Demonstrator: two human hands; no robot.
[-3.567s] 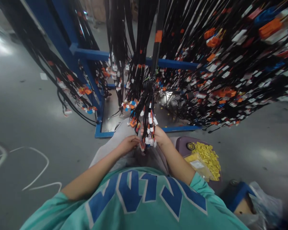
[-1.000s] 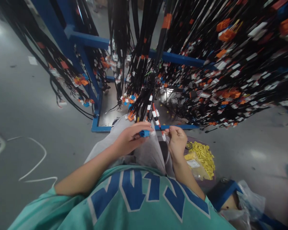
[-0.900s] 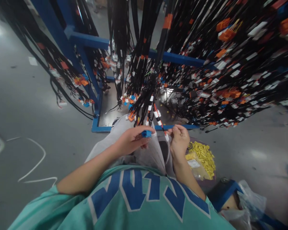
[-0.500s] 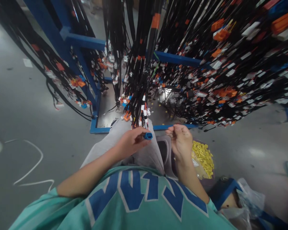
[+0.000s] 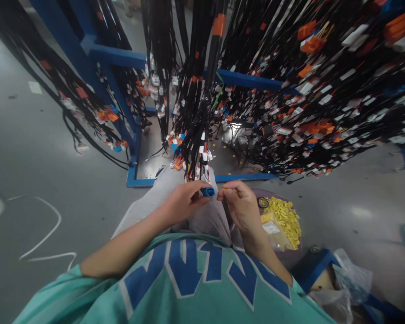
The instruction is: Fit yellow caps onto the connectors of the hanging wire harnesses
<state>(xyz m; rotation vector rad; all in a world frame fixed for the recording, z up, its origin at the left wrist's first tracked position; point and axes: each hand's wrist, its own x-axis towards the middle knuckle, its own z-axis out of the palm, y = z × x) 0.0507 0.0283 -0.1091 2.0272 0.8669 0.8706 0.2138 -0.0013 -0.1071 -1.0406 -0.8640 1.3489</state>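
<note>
A blue cable connector [image 5: 208,192] is gripped in my left hand [image 5: 185,200], its open face turned to the right. Close beside that face, a small gap away, my right hand [image 5: 240,204] pinches a tiny yellow piece [image 5: 224,190], mostly covered by the fingertips. Just beyond my hands hangs a bundle of black cables [image 5: 195,148] with white labels and orange and blue connectors at the ends. To the right of my right wrist sits a purple-rimmed container with many small yellow pieces [image 5: 286,220] and a clear labelled bag [image 5: 274,231].
A blue metal frame [image 5: 192,180] stands in front, close to my knees. Dense hanging cable harnesses [image 5: 310,112] fill the right side, and another bundle [image 5: 84,96] hangs at left. Low at right are a blue stand [image 5: 315,272] and clear plastic bags [image 5: 354,276].
My right hand has moved left from above the yellow pieces to near the connector's face, uncovering more of the container and bag. My left hand has stayed nearly still.
</note>
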